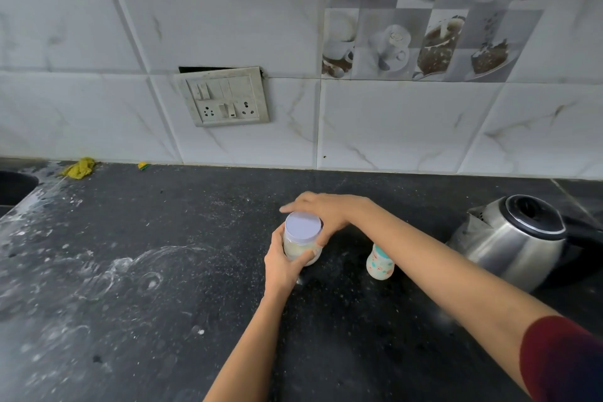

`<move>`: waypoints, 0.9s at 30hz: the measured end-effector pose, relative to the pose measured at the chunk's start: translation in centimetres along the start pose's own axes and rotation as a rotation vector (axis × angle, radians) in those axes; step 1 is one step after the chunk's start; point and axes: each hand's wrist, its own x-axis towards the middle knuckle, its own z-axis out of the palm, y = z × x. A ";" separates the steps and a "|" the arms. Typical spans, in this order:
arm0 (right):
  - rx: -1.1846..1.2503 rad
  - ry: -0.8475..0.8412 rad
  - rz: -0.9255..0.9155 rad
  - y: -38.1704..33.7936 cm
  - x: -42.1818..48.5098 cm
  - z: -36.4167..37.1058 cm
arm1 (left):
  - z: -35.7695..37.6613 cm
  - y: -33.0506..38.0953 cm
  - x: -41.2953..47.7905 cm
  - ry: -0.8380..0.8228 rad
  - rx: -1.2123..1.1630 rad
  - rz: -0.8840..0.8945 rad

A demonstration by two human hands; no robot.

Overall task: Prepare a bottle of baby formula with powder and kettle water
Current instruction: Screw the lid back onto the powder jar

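My left hand (280, 266) wraps the powder jar (297, 246) on the bench (163, 271), just beside the baby bottle (380, 263); my right hand (323, 210) cups its lid (302, 226). I'd pin the jar down and twist only the lid, keeping the powder level.

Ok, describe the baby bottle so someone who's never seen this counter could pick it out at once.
On the black counter, find the steel kettle at the right. Just left of it stands the baby bottle, small, white with teal and pink prints. Unlike the lidded jar further left, held by the left hand and right hand, nothing holds it.
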 end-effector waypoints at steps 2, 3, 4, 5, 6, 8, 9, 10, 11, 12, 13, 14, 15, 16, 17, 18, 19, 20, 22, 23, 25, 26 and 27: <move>-0.010 0.012 -0.017 -0.3 0.2 0.8 | 0.0 -0.1 0.0 -0.002 -0.009 -0.001; -0.024 0.066 0.025 -0.6 0.3 1.2 | 0.0 -0.1 0.0 -0.006 -0.014 -0.008; -0.068 0.123 0.087 -0.9 0.3 1.5 | 0.0 -0.1 0.0 -0.009 -0.019 -0.013; -0.122 0.166 0.148 -1.1 0.3 1.5 | 0.0 -0.1 0.0 -0.009 -0.020 -0.014; -0.166 0.196 0.188 -1.2 0.4 1.4 | 0.0 -0.1 0.0 -0.008 -0.019 -0.011; -0.167 0.192 0.167 -0.9 0.5 1.2 | -0.1 0.0 0.0 -0.008 -0.016 -0.013; -0.135 0.154 0.107 -0.8 0.4 1.0 | -0.1 0.2 -0.1 -0.006 -0.018 -0.015; -0.117 0.092 0.037 -0.6 0.4 0.8 | -0.1 0.2 -0.1 -0.005 -0.019 -0.021; -0.132 0.047 -0.019 -0.5 0.4 0.8 | -0.1 0.3 -0.2 -0.005 -0.026 -0.025; -0.160 0.041 -0.051 -0.4 0.6 1.0 | -0.1 0.4 -0.2 -0.005 -0.029 -0.028; -0.178 0.068 -0.064 -0.6 0.8 1.4 | -0.1 0.4 -0.3 -0.007 -0.029 -0.030; -0.184 0.111 -0.057 -0.7 1.0 1.9 | 0.0 0.5 -0.3 -0.008 -0.028 -0.031; -0.179 0.160 -0.049 -0.8 1.3 2.4 | -0.1 0.6 -0.3 -0.009 -0.025 -0.033; -0.170 0.200 -0.041 -1.0 1.4 2.7 | -0.1 0.7 -0.3 -0.010 -0.020 -0.032; -0.167 0.236 -0.027 -1.1 1.4 3.1 | -0.1 0.8 -0.4 -0.010 -0.016 -0.030; -0.165 0.259 -0.011 -1.2 1.3 3.4 | 0.0 0.9 -0.4 -0.008 -0.014 -0.026; -0.154 0.278 -0.001 -1.4 1.2 3.6 | 0.1 1.0 -0.5 -0.003 -0.015 -0.023; -0.140 0.288 0.012 -1.4 1.1 3.7 | 0.1 1.2 -0.6 0.000 -0.017 -0.023; -0.105 0.309 0.051 -1.5 1.1 4.2 | 0.3 1.4 -0.8 0.005 -0.024 -0.036; -0.085 0.326 0.075 -1.6 1.0 4.4 | 0.3 1.4 -0.8 0.007 -0.022 -0.034; -0.063 0.366 0.140 -2.0 1.1 5.0 | 0.3 1.4 -0.8 0.012 -0.013 -0.025; -0.056 0.385 0.191 -2.3 1.2 5.3 | 0.3 1.4 -0.7 0.016 -0.008 -0.024; -0.041 0.410 0.250 -2.8 1.3 5.6 | 0.3 1.5 -0.7 0.016 -0.001 -0.031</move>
